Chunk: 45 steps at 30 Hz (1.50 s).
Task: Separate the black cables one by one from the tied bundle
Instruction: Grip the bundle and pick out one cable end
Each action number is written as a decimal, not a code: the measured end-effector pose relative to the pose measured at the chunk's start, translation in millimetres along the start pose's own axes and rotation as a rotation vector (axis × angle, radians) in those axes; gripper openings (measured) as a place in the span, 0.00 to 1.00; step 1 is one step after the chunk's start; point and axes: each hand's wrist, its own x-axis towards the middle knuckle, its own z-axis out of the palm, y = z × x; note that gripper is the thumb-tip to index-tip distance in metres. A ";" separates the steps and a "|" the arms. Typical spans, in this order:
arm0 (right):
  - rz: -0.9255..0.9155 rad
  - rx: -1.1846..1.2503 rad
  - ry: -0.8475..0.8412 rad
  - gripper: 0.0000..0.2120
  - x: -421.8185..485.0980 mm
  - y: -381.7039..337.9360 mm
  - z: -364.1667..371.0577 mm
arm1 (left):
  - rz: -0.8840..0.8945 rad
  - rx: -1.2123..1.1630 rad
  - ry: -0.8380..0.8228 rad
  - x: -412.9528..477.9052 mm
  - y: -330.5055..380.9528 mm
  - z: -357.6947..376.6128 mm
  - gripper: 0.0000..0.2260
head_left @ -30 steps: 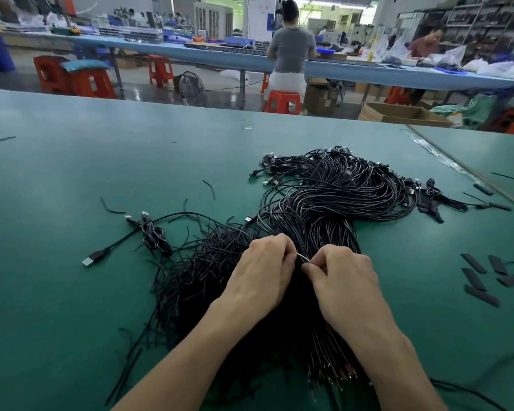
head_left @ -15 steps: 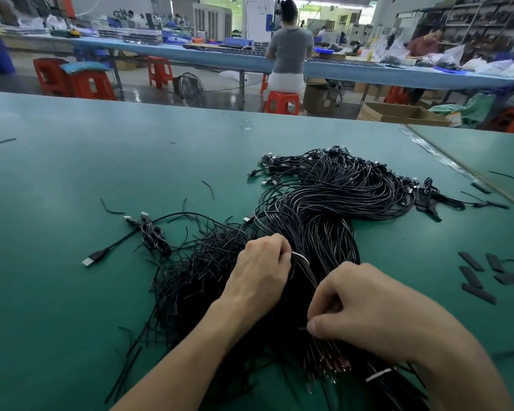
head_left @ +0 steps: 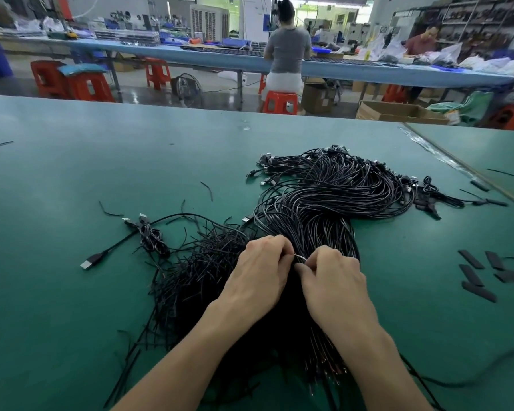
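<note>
Head view: a thick bundle of black cables (head_left: 318,209) lies on the green worktop (head_left: 116,161), right of centre, curving from a fan of USB plugs (head_left: 267,167) at its far end down towards the person, where its near end runs under both forearms and shows bare reddish wire tips (head_left: 330,370). Both hands sit on the narrow waist of the bundle, close together. The left hand (head_left: 261,274) has its fingers curled and pinches one end of a thin pale wire tie (head_left: 300,257); the right hand (head_left: 336,280) pinches the other end between thumb and forefinger, so the short loop of tie spans the small gap between them, just above the cables. Touching the bundle on its left is a loose heap of short black strands (head_left: 202,262). Further left, apart from the bundle, a single black cable with a USB plug (head_left: 87,264) lies stretched out, and a small coiled cable (head_left: 152,235) rests beside it. Several flat black strips (head_left: 475,280) are scattered near the right edge of the worktop. Beyond the far edge, a person in a grey top (head_left: 288,51) sits on a red stool (head_left: 279,102) with their back turned, at a long blue worktop (head_left: 368,69), and a cardboard box (head_left: 398,112) stands on the floor
</note>
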 end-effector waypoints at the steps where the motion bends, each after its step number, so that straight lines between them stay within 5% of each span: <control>1: 0.003 0.033 -0.006 0.10 2.0 2.5 -2.8 | 0.001 0.008 0.001 -0.2 0.0 0.7 0.05; 3: -0.052 0.107 -0.078 0.08 4.7 7.0 -15.0 | -0.007 0.023 0.007 -0.5 0.4 1.6 0.06; 7: -0.378 0.170 -0.657 0.08 -8.0 3.0 -45.3 | -0.056 0.010 -0.004 2.2 1.9 2.1 0.04; 8: -0.403 0.141 -0.654 0.07 -10.9 3.4 -46.9 | -0.054 0.007 -0.002 2.3 2.3 2.0 0.04; 12: -0.148 0.120 -0.040 0.10 6.0 19.1 -40.5 | -0.043 -0.003 0.009 -0.7 2.4 0.7 0.05; 16: -0.076 0.080 -0.067 0.19 13.9 24.4 -19.4 | -0.057 -0.054 0.006 0.0 3.4 -0.5 0.05; 23: -0.106 0.066 0.030 0.08 14.6 22.7 -2.9 | -0.024 -0.053 0.008 -1.4 3.2 -0.1 0.07; 26: -0.108 0.073 -0.155 0.10 11.3 19.6 -16.0 | -0.034 -0.031 0.009 -1.1 3.2 1.4 0.06; 30: -0.396 0.099 -0.665 0.09 -0.2 15.2 -57.8 | -0.053 -0.046 0.005 -0.4 2.2 1.3 0.05; 32: -0.376 0.037 -0.747 0.06 -6.6 18.4 -72.0 | -0.046 -0.053 0.007 -1.0 2.4 1.4 0.06; 35: -0.201 -0.167 -0.520 0.02 -1.5 30.2 -72.0 | -0.072 -0.051 0.016 -1.9 3.3 2.0 0.06; 38: -0.076 -0.104 -0.238 0.06 6.0 27.2 -55.1 | -0.065 -0.047 0.013 -1.6 4.7 1.2 0.05; 45: -0.068 -0.044 0.005 0.09 4.2 8.8 -5.9 | -0.053 -0.076 0.015 -1.5 4.9 -2.2 0.04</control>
